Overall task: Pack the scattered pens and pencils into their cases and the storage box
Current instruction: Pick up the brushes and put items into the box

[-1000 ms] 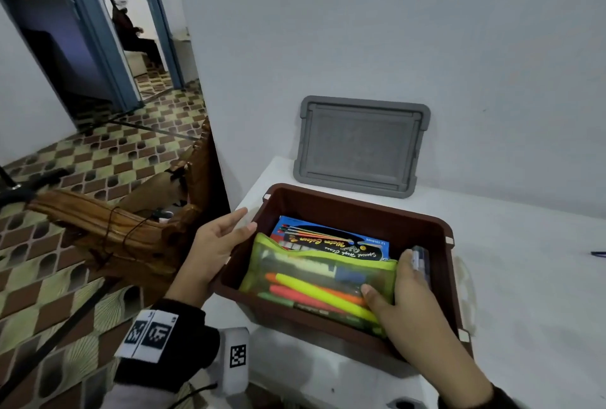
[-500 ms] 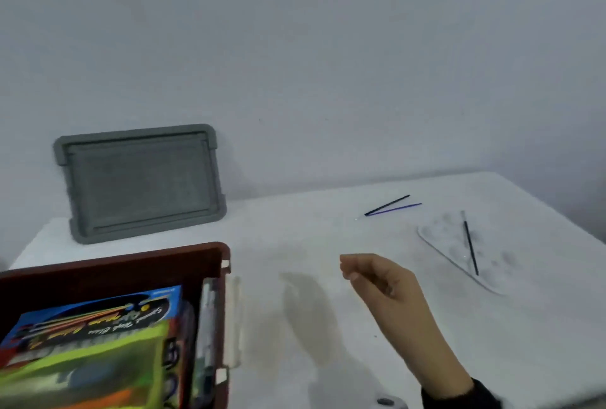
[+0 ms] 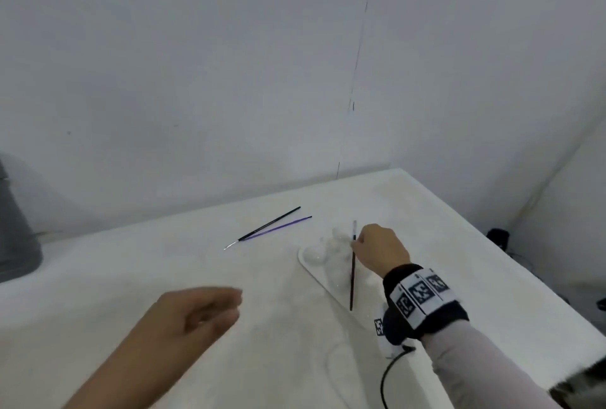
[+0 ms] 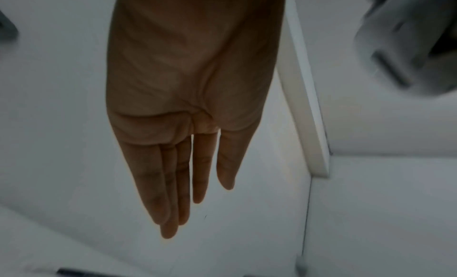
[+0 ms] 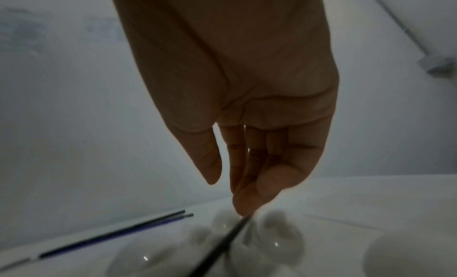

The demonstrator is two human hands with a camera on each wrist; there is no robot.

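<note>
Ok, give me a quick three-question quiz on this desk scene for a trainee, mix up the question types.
1. True or false: the right hand is at the dark brush lying on the white palette.
2. How many brushes lie on the table beside the palette? A) one B) two C) four
3. Fill in: the left hand holds ____.

Key: 1 true; 2 B, the black brush and the purple brush; 3 nothing.

Head view looks forward and down over the worktop (image 3: 164,277) toward the wall. Each wrist view looks closely along its palm. Head and right wrist views share the paired brushes (image 3: 272,228) (image 5: 111,236).
</note>
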